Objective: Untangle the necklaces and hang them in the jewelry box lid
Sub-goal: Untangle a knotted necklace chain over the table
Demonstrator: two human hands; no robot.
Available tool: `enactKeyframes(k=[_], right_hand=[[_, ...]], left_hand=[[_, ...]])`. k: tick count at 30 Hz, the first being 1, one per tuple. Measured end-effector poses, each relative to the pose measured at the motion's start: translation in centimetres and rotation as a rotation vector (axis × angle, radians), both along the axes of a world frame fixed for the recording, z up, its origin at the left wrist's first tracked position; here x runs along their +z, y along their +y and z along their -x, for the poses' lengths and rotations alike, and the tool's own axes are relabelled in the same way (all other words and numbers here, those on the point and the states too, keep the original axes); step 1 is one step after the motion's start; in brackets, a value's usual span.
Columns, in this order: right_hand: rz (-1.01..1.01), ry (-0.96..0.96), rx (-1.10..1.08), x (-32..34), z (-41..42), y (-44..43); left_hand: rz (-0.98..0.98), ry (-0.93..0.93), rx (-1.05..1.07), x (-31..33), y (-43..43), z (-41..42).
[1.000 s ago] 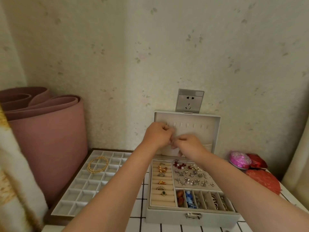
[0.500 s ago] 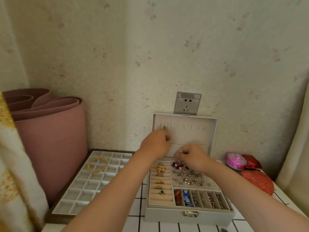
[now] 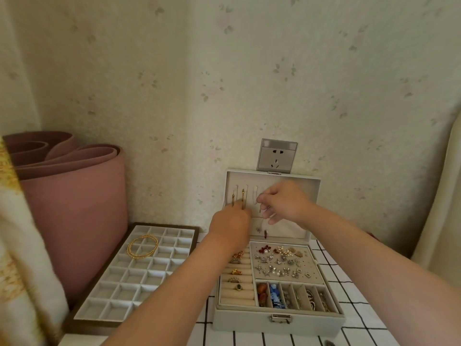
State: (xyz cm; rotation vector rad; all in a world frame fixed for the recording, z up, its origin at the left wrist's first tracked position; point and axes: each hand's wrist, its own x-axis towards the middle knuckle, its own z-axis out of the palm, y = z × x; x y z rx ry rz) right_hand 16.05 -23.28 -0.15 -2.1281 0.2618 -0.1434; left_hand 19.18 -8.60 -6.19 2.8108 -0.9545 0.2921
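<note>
Nearest us, the jewelry box (image 3: 277,320) sits open on a checked cloth (image 3: 349,285), with rings and earrings in its tray. To its left we note a divided tray (image 3: 117,290) holding gold bangles (image 3: 142,246). Our left hand (image 3: 230,226) reaches the lower ends of two gold necklaces (image 3: 242,199) hanging at the left of the upright lid (image 3: 314,193). Its fingers are hidden, so we cannot tell whether they grip. Our right hand (image 3: 287,203) pinches a thin silver necklace (image 3: 259,229) just beside them, pendants dangling. Behind are a wall socket (image 3: 276,156) and a rolled mat (image 3: 72,196).
</note>
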Motion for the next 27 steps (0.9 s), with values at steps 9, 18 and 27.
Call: enactKeyframes(k=[9,18,27], right_hand=[[-0.032,-0.062,-0.035,1.3,-0.8,0.6],[-0.017,-0.221,-0.011,0.9,-1.5,0.9],[0.478,-0.172,0.109,-2.9,-1.4,0.0]], left_hand=[[0.070,-0.006,-0.037,-0.4,0.3,-0.7],[0.111,0.005,-0.056,-0.4,0.5,-1.2],[0.120,0.012,-0.078,-0.3,0.7,-1.3]])
